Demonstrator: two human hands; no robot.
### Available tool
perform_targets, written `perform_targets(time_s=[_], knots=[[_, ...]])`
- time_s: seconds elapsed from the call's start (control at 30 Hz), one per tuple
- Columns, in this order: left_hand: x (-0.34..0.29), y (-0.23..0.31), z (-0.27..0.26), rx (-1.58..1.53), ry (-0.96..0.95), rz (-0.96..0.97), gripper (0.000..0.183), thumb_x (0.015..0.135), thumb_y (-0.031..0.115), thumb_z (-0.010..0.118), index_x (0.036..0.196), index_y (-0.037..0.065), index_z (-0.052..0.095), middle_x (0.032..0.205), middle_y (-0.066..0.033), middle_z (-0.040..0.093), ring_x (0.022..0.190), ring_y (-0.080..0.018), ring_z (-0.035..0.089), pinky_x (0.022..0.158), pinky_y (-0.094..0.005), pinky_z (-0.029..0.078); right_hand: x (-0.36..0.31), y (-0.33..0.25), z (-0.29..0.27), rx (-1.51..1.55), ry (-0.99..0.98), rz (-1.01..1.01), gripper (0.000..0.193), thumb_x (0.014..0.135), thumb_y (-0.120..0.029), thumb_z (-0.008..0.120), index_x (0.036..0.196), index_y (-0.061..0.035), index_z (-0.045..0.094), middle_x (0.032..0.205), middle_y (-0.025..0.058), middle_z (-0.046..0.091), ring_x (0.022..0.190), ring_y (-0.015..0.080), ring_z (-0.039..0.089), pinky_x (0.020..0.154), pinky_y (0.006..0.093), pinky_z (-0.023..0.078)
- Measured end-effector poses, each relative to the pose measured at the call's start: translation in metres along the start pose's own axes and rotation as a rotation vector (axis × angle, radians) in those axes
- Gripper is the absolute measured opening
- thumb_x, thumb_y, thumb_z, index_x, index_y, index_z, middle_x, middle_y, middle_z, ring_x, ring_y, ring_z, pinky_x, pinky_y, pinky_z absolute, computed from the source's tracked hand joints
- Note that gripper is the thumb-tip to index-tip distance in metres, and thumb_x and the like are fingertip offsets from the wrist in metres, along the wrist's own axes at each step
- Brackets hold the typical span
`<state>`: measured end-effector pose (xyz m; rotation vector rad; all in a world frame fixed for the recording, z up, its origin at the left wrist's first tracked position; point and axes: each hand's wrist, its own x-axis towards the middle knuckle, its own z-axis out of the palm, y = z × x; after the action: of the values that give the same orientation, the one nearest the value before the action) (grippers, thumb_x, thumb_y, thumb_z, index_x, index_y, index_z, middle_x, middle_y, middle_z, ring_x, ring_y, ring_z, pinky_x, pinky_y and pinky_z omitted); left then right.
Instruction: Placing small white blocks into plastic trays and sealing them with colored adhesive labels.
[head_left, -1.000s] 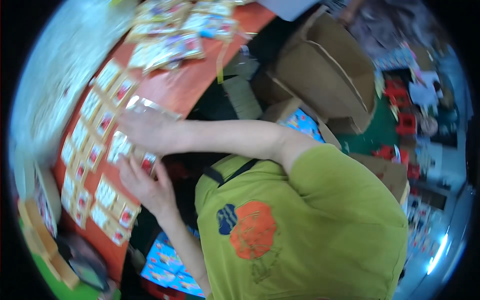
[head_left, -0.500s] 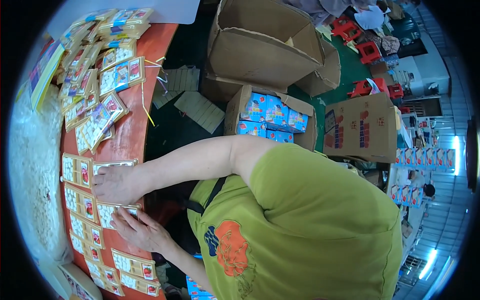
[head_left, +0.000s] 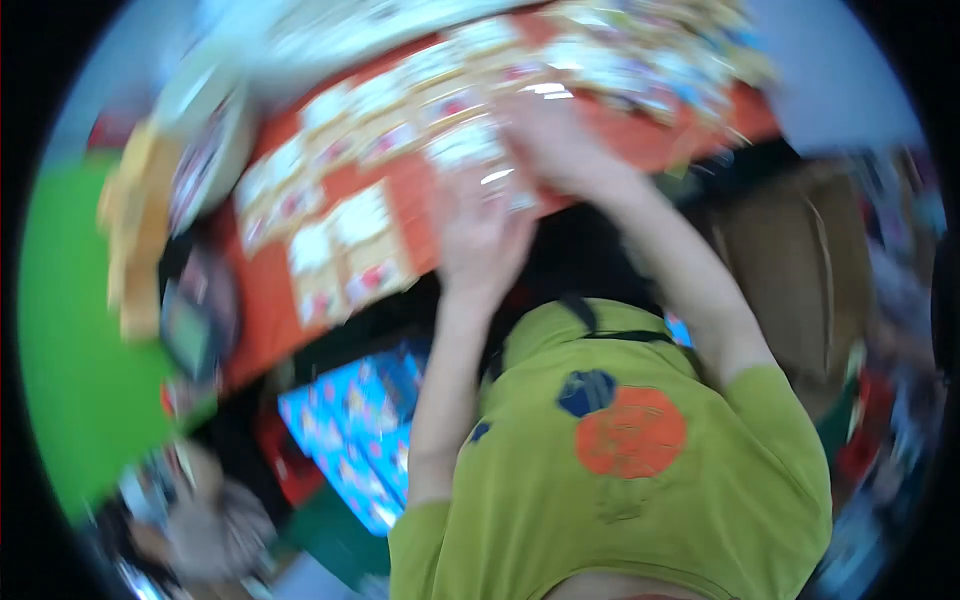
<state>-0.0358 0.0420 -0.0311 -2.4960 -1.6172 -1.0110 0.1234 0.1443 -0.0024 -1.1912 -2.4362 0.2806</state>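
Observation:
Motion blurs the view. My left hand (head_left: 483,235) reaches over the red table to the near end of a shallow tray (head_left: 466,143) with white pieces in it. Its fingers point away from me, but their grip is smeared. Just right of it, my right hand (head_left: 560,140) lies low over the trays beside a shiny clear patch, its fingers too blurred to read. A row of similar trays (head_left: 386,142) with white pieces and red pictures runs to the left behind my left hand. Two more trays (head_left: 372,275) lie side by side nearer the front edge.
At the back right is a heap of packed trays (head_left: 660,60). A pale bulky mass (head_left: 330,40) lies along the far side. Blue patterned boxes (head_left: 350,430) stand below the table's front edge; a large cardboard box (head_left: 790,270) is at right. Yellow blocks (head_left: 140,230) are at left.
The view has swung round, so the table now runs across the top. Both hands are still among the trays; blur hides any change of grip.

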Motion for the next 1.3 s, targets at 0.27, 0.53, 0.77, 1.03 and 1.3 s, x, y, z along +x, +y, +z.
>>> perform_targets(time_s=[0.27, 0.53, 0.77, 1.03, 1.3], knots=[[-0.049, -0.026, -0.073, 0.241, 0.16, -0.241, 0.047, 0.083, 0.028, 0.071, 0.121, 0.003, 0.061, 0.138, -0.0227, 0.05, 0.136, -0.0417, 0.039, 0.111, -0.0643, 0.025, 0.01, -0.072, 0.001, 0.158, 0.123, -0.195, 0.032, 0.095, -0.003, 0.054, 0.127, -0.0024, 0.058, 0.129, 0.017, 0.056, 0.121, 0.0346, 0.053, 0.103, 0.0422, 0.041], [-0.07, -0.054, -0.07, 0.308, 0.252, -0.409, 0.034, 0.084, 0.027, 0.059, 0.105, 0.003, 0.069, 0.123, -0.0224, 0.057, 0.132, -0.0406, 0.04, 0.113, -0.0575, 0.025, 0.028, -0.129, 0.039, 0.258, -0.083, -0.427, 0.032, 0.101, -0.009, 0.05, 0.131, 0.0008, 0.054, 0.137, 0.0202, 0.051, 0.13, 0.0358, 0.047, 0.108, 0.0439, 0.038], [-0.064, -0.047, -0.086, 0.304, 0.247, -0.46, 0.038, 0.086, 0.027, 0.061, 0.112, -0.001, 0.064, 0.137, -0.0215, 0.05, 0.139, -0.0406, 0.034, 0.115, -0.0537, 0.022, 0.041, -0.14, 0.043, 0.279, -0.14, -0.455, 0.036, 0.1, -0.008, 0.049, 0.135, 0.0001, 0.051, 0.141, 0.0182, 0.049, 0.133, 0.0341, 0.044, 0.112, 0.0426, 0.034], [-0.102, -0.107, -0.219, 0.628, 0.572, -0.39, 0.025, 0.076, 0.008, 0.064, 0.098, -0.002, 0.061, 0.104, -0.0184, 0.06, 0.099, -0.0372, 0.059, 0.084, -0.0502, 0.045, 0.033, -0.146, 0.016, 0.474, -0.118, -0.355, 0.022, 0.098, -0.003, 0.055, 0.119, 0.0004, 0.061, 0.126, 0.0163, 0.058, 0.121, 0.0322, 0.056, 0.101, 0.0391, 0.045], [-0.072, -0.222, -0.274, 0.433, 0.584, -0.524, 0.011, 0.085, 0.003, 0.06, 0.092, -0.003, 0.066, 0.093, -0.0199, 0.067, 0.09, -0.0389, 0.063, 0.082, -0.045, 0.051, 0.023, -0.132, -0.001, 0.507, -0.139, -0.198, 0.022, 0.093, 0.001, 0.057, 0.114, 0.0001, 0.062, 0.112, 0.0171, 0.064, 0.102, 0.0344, 0.062, 0.087, 0.0389, 0.049]])
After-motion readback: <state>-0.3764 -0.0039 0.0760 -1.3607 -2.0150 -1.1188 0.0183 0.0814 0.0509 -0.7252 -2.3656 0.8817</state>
